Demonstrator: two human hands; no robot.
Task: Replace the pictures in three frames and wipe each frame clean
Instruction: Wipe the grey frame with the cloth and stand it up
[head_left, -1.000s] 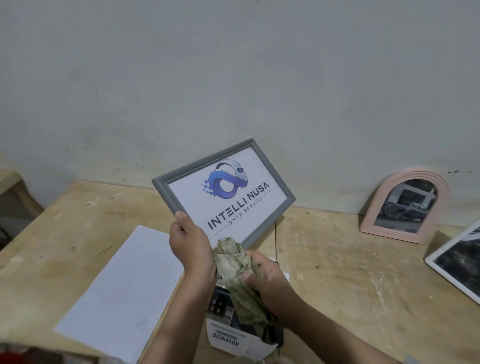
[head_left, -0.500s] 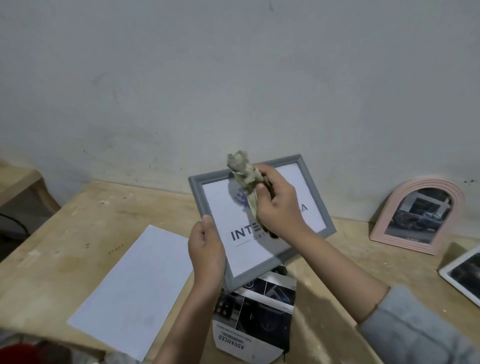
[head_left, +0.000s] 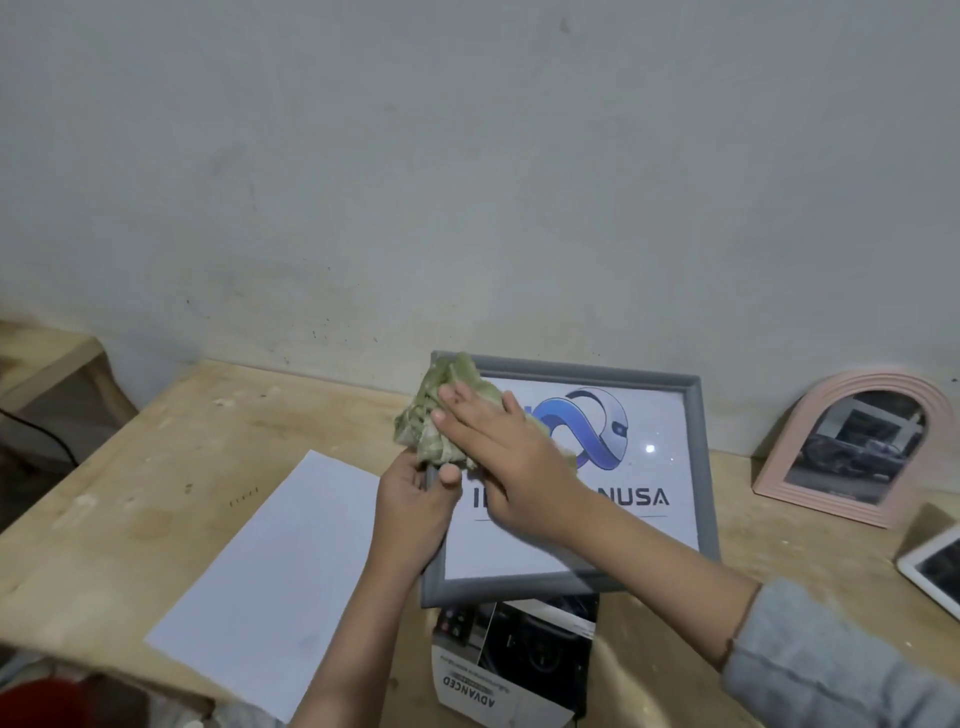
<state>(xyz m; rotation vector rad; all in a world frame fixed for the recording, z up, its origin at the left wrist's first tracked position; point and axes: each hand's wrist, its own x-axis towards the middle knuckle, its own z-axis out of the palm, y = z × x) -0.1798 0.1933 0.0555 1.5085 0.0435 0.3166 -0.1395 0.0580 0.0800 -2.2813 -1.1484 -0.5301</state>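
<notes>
I see the grey frame (head_left: 696, 467) held tilted above the wooden table (head_left: 156, 467), face toward the camera, near the wall (head_left: 467, 156). The picture inside is white with a blue loop logo and dark lettering; "NUSA" is readable, the rest is covered by the hands.

Left hand (head_left: 410, 499) grips the frame's left edge, thumb on the front, fingers wrapped behind it. Clenched on the frame.

Right hand (head_left: 514, 457) lies palm-down on the glass, fingers stretched out flat and pressing the crumpled greenish cloth (head_left: 431, 421) against the frame's upper left corner. Not a closed fist; the cloth is pinned under the fingers, bunched out past the fingertips and over the frame corner. Grey sleeve (head_left: 831, 665) shows on the right forearm.

A blank white sheet (head_left: 270, 561) lies flat on the table, left of the frame, under the left forearm. A printed dark picture (head_left: 519, 654) with "ADVANCED" on its white margin lies on the table just below the frame's bottom edge.

Pink arched frame (head_left: 852, 447) stands leaning on the wall at right, well apart from the grey one. White-bordered frame (head_left: 930, 566) lies at the right edge, partly cut off.

Red object (head_left: 36, 701) at bottom left corner, too blurred to identify.
</notes>
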